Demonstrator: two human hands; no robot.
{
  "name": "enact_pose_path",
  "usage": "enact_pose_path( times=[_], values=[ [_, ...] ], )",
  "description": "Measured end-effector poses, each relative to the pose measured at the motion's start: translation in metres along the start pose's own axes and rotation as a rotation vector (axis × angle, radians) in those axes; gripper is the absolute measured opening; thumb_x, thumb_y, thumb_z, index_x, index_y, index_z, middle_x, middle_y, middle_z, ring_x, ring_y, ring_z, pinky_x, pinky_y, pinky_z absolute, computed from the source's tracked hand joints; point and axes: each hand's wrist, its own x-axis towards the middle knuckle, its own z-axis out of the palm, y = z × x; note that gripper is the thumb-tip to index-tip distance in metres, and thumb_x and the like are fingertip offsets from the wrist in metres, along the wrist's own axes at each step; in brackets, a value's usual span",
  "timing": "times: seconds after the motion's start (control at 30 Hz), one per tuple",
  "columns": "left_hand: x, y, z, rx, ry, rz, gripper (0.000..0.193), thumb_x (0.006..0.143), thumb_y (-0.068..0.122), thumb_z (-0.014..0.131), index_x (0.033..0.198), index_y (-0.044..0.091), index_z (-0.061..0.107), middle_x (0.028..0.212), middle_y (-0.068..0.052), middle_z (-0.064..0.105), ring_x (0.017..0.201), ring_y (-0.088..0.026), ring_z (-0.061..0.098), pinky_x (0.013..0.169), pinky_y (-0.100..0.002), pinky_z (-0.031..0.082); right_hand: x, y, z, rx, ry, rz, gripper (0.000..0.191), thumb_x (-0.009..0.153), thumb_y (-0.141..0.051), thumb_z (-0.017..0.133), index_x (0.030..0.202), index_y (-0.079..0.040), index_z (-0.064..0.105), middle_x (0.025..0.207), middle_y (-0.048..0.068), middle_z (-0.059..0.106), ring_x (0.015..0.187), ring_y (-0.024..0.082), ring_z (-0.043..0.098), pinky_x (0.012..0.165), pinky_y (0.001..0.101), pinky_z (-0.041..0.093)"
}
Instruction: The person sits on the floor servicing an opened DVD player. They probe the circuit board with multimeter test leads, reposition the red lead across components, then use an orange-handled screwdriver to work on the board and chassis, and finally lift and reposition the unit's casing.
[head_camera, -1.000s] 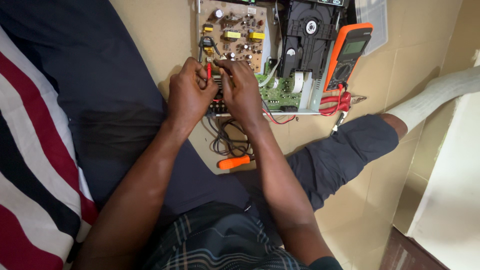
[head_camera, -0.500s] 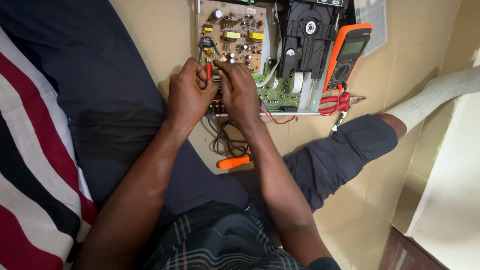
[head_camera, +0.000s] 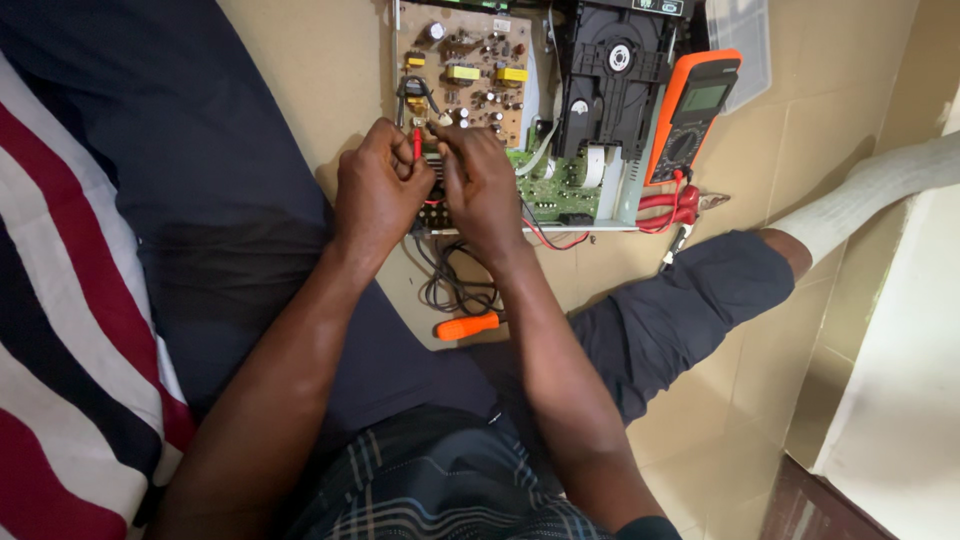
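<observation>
Metal chassis with brown circuit board, black disc drive

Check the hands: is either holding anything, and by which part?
Left hand pinches a red probe by its upper shaft, tip down on the brown circuit board. Right hand has fingertips at the board; whether it holds anything cannot be told.

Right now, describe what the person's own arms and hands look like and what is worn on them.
Both forearms are bare from elbow to wrist: no sleeves over them, no gloves, and no watch, bracelet or ring in view. The left hand and right hand are bare too. A dark sleeve edge shows at the right upper arm.
</observation>
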Motion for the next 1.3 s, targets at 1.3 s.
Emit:
enact_pose_path(
  times=[1.3],
  values=[
    [-0.002, -0.003, 0.000, 0.011, -0.017, 0.013, 0.020, 0.083, 0.000, 0.075, 0.084, 0.002, 0.055, 0.063, -0.006, 0.059, 0.055, -0.014, 0.058, 0.053, -0.031, 0.046, 0.002, 0.001, -0.010, -0.021, -0.097, -0.090, 0.019, 0.099, 0.000, 0.065, 0.118, 0.000, 0.066, 0.111, 0.017, 0.070, 0.105, 0.034, 0.066, 0.095, 0.0417, 0.053]
  ],
)
